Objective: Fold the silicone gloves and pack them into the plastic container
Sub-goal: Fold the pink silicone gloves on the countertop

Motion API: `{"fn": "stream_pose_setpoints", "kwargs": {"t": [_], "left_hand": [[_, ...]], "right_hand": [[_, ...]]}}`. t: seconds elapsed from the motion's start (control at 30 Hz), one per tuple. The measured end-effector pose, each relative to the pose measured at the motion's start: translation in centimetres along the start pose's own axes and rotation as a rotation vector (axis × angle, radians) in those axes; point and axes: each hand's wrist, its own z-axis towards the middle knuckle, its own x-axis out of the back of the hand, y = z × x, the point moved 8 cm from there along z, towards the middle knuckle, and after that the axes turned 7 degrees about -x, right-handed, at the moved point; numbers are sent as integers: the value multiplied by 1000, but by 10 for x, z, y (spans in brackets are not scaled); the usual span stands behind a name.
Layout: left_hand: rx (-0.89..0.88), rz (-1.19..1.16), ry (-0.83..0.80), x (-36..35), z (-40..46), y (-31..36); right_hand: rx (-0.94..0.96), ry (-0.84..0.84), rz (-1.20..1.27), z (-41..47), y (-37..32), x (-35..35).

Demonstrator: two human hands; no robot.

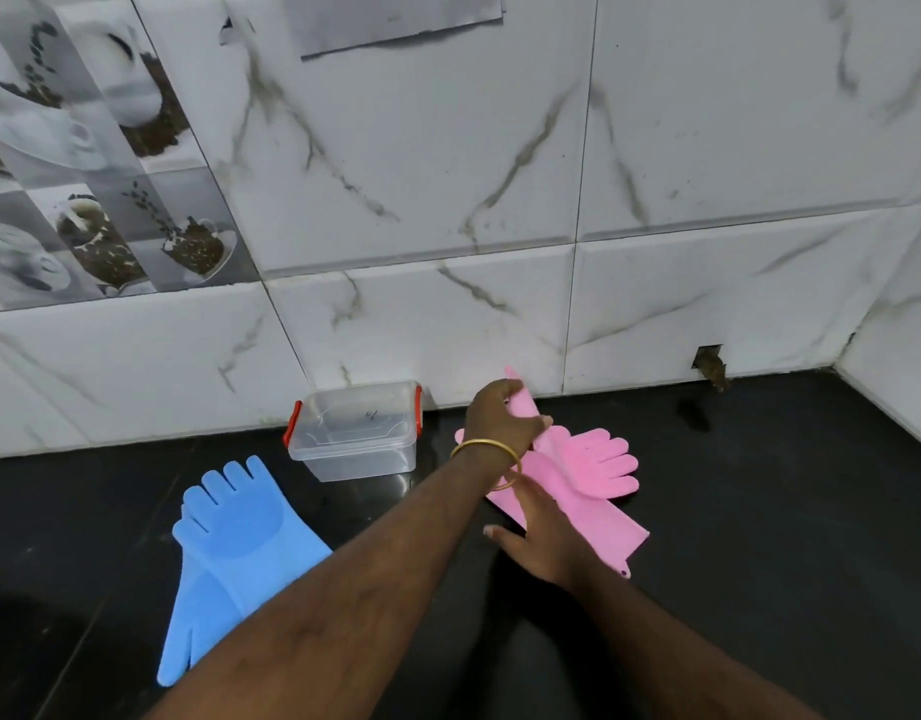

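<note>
Two pink silicone gloves point(601, 462) lie crossed on the black counter, right of the clear plastic container point(354, 462). The container has red latches, stands open against the wall and looks empty. My left hand point(500, 418), with a gold bangle on the wrist, grips one pink glove's end and holds it raised off the counter. My right hand point(539, 537) lies flat on the lower pink glove, fingers spread. Two blue silicone gloves point(235, 537) lie overlapped at the left, one with fingers toward the wall, the other with fingers toward me.
The black counter point(785, 511) ends at a marble-tiled wall point(500, 200) at the back and a side wall at the right. A small hole in the tile point(710, 363) sits at the wall's base on the right.
</note>
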Motion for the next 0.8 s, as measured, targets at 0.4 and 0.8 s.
{"fn": "stream_pose_setpoints", "kwargs": {"t": [0.4,0.8], "left_hand": [[71,-522,10,87,-43,-37],[161,-469,-71,110,-127,-144]], "right_hand": [[-291,389,217,-17,8,62],[-482,502,1870,-77,18,5]]}}
